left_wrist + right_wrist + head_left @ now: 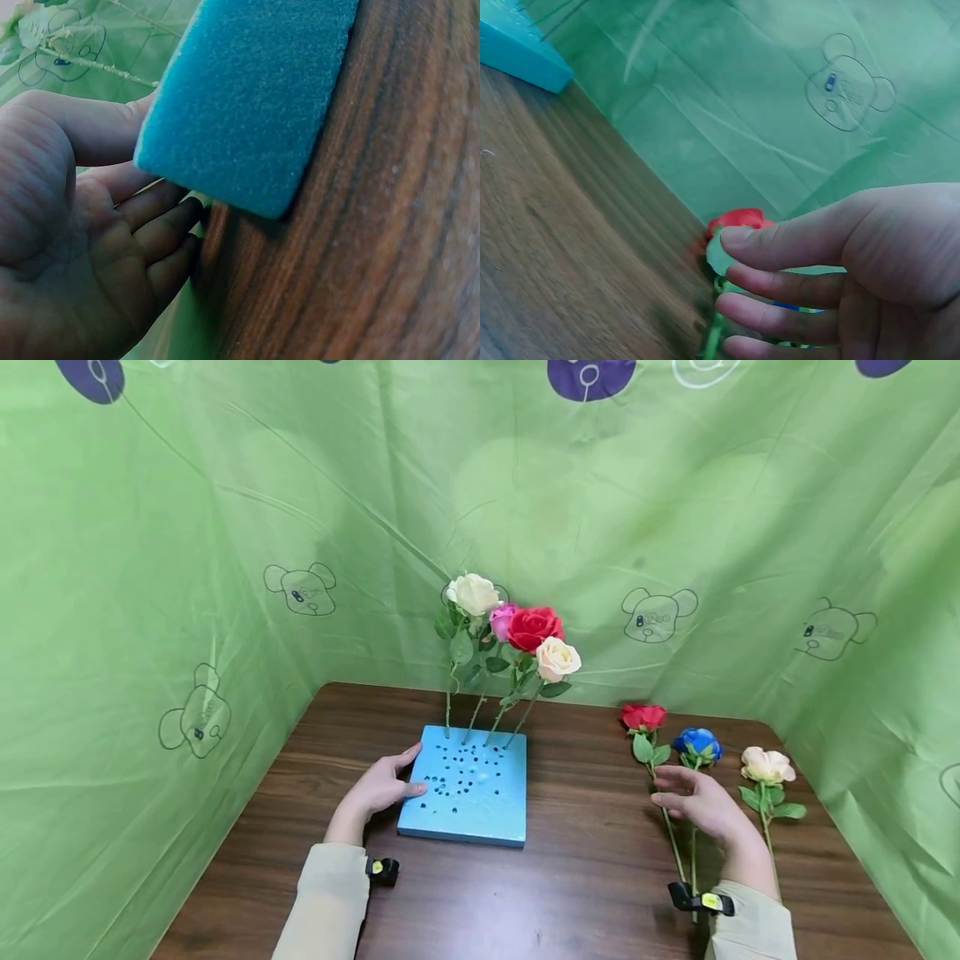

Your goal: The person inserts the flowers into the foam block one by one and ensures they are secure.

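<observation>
4 roses (517, 635) stand in the foam block (468, 789) at frame centre; 3 lie lower right. Your left hand (378, 789) steadies the block, fingers relaxed; your right hand (701, 802) hovers spread over the red rose (643, 718).

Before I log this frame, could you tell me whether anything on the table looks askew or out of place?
Nothing is spilled or damaged. The four roses stand crowded along the far edge of the blue foam block, stems leaning right; its other holes are empty.
</observation>
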The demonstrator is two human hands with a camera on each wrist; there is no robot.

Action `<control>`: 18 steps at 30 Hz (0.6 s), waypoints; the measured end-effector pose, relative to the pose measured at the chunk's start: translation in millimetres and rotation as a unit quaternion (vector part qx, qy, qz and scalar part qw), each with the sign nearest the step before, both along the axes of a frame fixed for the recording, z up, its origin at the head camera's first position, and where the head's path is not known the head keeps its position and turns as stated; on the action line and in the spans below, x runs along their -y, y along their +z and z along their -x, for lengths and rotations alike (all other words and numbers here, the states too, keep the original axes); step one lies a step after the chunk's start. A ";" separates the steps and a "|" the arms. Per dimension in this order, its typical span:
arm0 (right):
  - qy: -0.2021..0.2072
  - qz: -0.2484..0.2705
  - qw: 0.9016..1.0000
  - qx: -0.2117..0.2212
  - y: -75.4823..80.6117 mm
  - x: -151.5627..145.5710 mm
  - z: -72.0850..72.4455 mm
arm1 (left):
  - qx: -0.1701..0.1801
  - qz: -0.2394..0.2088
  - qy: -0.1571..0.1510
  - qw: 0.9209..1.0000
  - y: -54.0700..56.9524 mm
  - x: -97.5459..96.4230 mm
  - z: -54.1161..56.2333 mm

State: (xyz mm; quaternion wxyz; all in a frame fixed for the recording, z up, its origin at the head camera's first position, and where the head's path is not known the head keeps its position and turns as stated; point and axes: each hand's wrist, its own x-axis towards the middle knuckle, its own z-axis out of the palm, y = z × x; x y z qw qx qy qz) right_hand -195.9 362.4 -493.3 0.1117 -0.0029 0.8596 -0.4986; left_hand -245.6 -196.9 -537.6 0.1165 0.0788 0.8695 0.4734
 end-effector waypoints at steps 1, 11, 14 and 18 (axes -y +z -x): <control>-0.001 0.004 1.000 0.001 -0.7 -2.8 -0.9 | 0.000 0.001 0.000 1.000 -0.3 -0.3 0.2; -0.007 0.025 0.999 0.035 0.2 -14.0 -9.5 | -0.001 0.011 -0.001 1.000 1.2 -1.5 -0.4; -0.008 0.022 0.999 0.044 -1.9 -15.7 -7.9 | 0.001 0.010 0.001 1.000 0.7 -1.1 -0.3; -0.011 0.027 0.998 0.060 -3.6 -16.1 -5.1 | -0.003 0.009 0.000 1.000 -0.5 -1.0 -0.5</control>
